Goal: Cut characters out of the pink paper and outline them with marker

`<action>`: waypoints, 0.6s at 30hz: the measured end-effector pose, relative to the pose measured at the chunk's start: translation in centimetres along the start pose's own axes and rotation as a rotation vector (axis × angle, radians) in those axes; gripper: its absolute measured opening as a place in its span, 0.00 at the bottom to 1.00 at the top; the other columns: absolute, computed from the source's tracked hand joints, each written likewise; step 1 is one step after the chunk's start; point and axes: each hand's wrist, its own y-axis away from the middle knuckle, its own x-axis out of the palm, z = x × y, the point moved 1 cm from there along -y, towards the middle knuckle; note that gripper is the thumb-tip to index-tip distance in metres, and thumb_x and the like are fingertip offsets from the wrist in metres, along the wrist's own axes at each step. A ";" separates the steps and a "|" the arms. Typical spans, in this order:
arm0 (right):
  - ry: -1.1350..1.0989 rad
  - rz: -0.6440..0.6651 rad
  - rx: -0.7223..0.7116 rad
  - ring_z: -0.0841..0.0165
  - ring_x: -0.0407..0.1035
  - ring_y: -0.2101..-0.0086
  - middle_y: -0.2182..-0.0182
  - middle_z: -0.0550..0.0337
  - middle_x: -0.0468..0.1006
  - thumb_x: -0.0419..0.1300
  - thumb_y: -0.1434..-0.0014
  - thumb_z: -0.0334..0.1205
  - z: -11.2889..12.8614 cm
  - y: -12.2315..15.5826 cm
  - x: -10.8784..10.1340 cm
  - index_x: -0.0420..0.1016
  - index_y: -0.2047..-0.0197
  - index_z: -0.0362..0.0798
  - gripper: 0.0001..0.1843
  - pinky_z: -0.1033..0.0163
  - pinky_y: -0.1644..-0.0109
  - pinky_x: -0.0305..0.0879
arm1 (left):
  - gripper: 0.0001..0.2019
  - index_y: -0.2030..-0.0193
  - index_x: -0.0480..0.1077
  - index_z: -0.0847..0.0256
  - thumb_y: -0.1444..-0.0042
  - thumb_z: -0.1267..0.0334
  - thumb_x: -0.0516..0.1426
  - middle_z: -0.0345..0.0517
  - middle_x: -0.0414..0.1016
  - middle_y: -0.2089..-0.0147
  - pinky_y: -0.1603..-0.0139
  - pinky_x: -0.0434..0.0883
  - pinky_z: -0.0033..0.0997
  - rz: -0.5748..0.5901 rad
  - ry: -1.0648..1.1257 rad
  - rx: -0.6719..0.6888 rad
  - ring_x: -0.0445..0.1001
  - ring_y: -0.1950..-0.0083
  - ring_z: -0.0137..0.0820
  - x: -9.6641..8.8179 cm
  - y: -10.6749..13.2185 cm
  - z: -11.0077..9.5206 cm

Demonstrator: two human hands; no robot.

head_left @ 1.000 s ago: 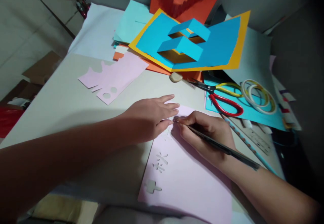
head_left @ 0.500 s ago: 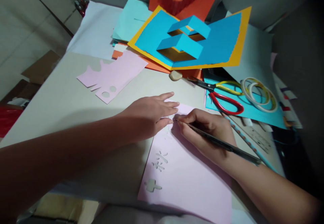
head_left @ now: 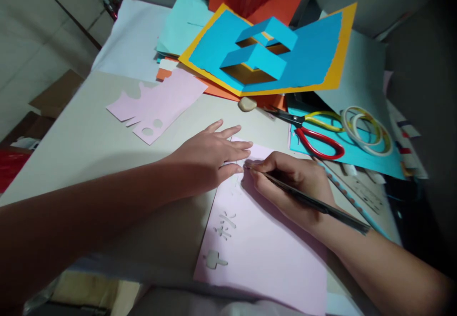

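A pink paper sheet (head_left: 271,249) lies on the table in front of me, with character shapes cut out along its left side and faint lines drawn near its top. My left hand (head_left: 210,156) rests flat across the sheet's upper left edge, fingers spread, holding nothing. Close beside it, my right hand (head_left: 293,182) grips a slim black pen-shaped tool (head_left: 317,202) low down, the shaft sloping back over the wrist. The fingers meet the paper just right of my left thumb. They hide the tool's tip, so its kind is unclear.
Beyond my hands lie red-and-yellow scissors (head_left: 303,128), tape rolls (head_left: 367,133) and a pale lump like an eraser (head_left: 247,104). A blue-and-yellow pop-up card (head_left: 314,54) stands open at the back. Cut pink paper (head_left: 167,106) is at left, a ruler (head_left: 360,190) at right.
My left hand's fingers have spread wider, the index finger lifting away from the others. The right hand keeps nearly the same place and grip. The whole view has shifted slightly.
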 end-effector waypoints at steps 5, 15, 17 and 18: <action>0.007 -0.001 -0.007 0.67 0.74 0.73 0.73 0.58 0.81 0.62 0.43 0.35 0.0 0.1 -0.1 0.71 0.73 0.49 0.08 0.65 0.72 0.68 | 0.17 0.42 0.74 0.57 0.37 0.64 0.56 0.40 0.71 0.35 0.25 0.48 0.57 0.002 0.000 -0.015 0.54 0.26 0.42 0.0 0.0 0.0; 0.051 0.065 -0.092 0.69 0.73 0.73 0.71 0.56 0.82 0.60 0.40 0.35 -0.1 -0.1 -0.5 0.72 0.71 0.47 0.08 0.66 0.72 0.67 | 0.17 0.43 0.74 0.57 0.38 0.64 0.57 0.38 0.71 0.35 0.25 0.49 0.55 -0.009 0.039 -0.034 0.54 0.25 0.40 0.0 0.0 0.0; 0.067 0.067 -0.096 0.69 0.73 0.74 0.72 0.56 0.82 0.60 0.40 0.35 0.0 -0.1 -0.6 0.72 0.72 0.47 0.08 0.66 0.72 0.66 | 0.17 0.43 0.74 0.56 0.38 0.64 0.57 0.38 0.70 0.35 0.25 0.49 0.54 -0.011 0.044 -0.039 0.54 0.25 0.40 0.0 0.1 0.1; 0.075 0.068 -0.103 0.70 0.72 0.74 0.72 0.56 0.82 0.60 0.40 0.35 0.0 -0.1 -0.7 0.72 0.71 0.47 0.08 0.66 0.73 0.65 | 0.17 0.43 0.74 0.56 0.38 0.64 0.57 0.38 0.71 0.35 0.25 0.49 0.54 -0.010 0.045 -0.040 0.54 0.25 0.40 0.0 0.1 0.1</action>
